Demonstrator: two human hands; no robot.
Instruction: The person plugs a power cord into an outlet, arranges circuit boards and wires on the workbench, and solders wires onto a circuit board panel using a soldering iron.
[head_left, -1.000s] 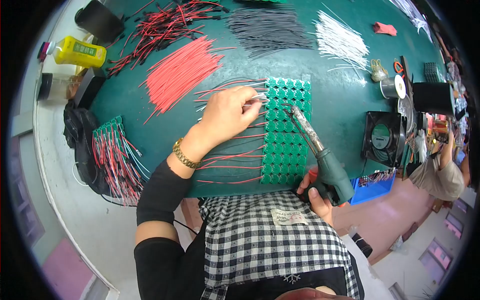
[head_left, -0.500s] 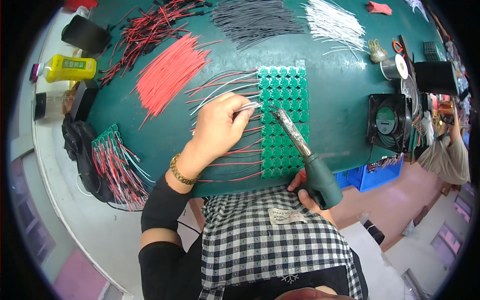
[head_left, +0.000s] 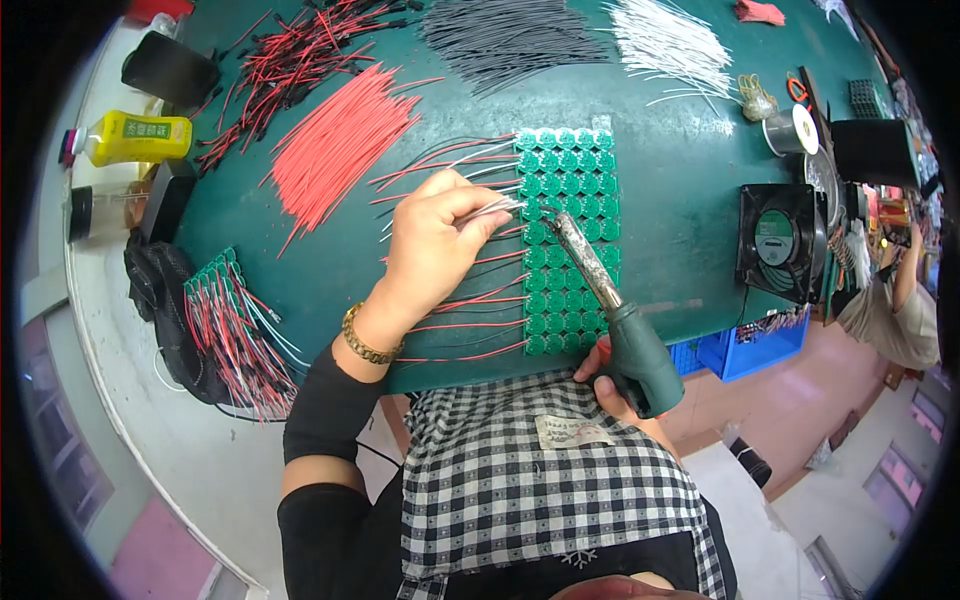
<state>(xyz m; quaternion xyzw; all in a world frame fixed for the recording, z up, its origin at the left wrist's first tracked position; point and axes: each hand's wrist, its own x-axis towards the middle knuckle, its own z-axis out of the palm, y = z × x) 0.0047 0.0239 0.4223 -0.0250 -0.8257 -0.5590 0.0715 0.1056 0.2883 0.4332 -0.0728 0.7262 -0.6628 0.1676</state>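
Note:
My left hand [head_left: 432, 245], with a gold bracelet at the wrist, is closed in a pinch on white wires [head_left: 492, 209]. Their ends reach the left edge of a panel of small round green circuit boards [head_left: 568, 270]. Red and dark wires [head_left: 470, 326] stick out leftward from that same edge. My right hand [head_left: 612, 390], partly hidden, grips the green handle of a soldering iron [head_left: 640, 350]. The iron's tip lies over the panel, a little right of the white wire ends; whether it touches a board I cannot tell.
Piles of red wires [head_left: 345, 145], black wires [head_left: 510, 42] and white wires [head_left: 672, 45] lie beyond the panel. At right stand a fan [head_left: 780, 243] and a solder spool [head_left: 790, 131]. A wired board bundle [head_left: 235, 330] lies left. Another person's arm [head_left: 908, 270] shows far right.
My left fingers have shifted slightly at the white wires. The iron's tip has barely moved, and the panel keeps nearly the same place.

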